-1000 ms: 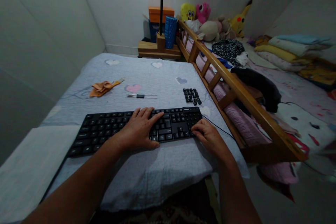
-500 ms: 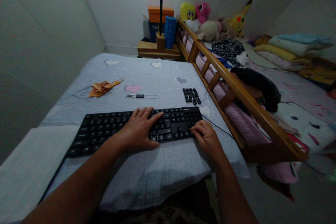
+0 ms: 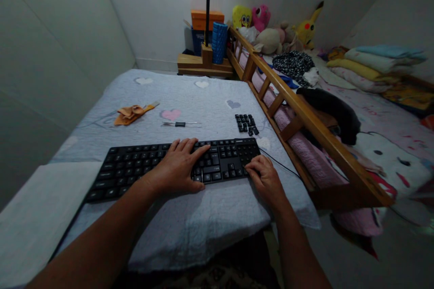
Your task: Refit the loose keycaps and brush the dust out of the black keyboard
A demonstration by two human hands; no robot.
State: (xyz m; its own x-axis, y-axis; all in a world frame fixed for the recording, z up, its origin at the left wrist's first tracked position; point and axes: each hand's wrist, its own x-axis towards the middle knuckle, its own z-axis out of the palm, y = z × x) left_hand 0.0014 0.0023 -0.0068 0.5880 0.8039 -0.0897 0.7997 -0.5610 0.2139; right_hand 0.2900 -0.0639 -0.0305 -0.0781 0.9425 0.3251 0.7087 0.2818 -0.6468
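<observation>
A black keyboard [image 3: 212, 169] lies across the cloth-covered table in front of me. My left hand [image 3: 179, 162] rests flat on its middle with fingers spread. At the keyboard's right end, my right hand [image 3: 266, 176] has its thumb and fingertips pinched together over the number pad; whatever they hold, if anything, is too small or hidden. The number pad [image 3: 247, 151] looks bare of keycaps in its visible part. Several loose black keycaps [image 3: 246, 123] sit grouped beyond it. A thin metal tool with a black grip [image 3: 180, 124] lies behind the keyboard.
An orange cloth [image 3: 129, 115] with a brush-like tool [image 3: 151, 106] lies at the far left. A wooden bed rail [image 3: 298, 104] runs along the table's right side. The keyboard cable [image 3: 281, 163] trails toward it. White paper-like sheet [image 3: 37, 216] covers the left front.
Both hands hold nearly the same places on the keyboard. The whole view has shifted very slightly; nothing else has visibly moved.
</observation>
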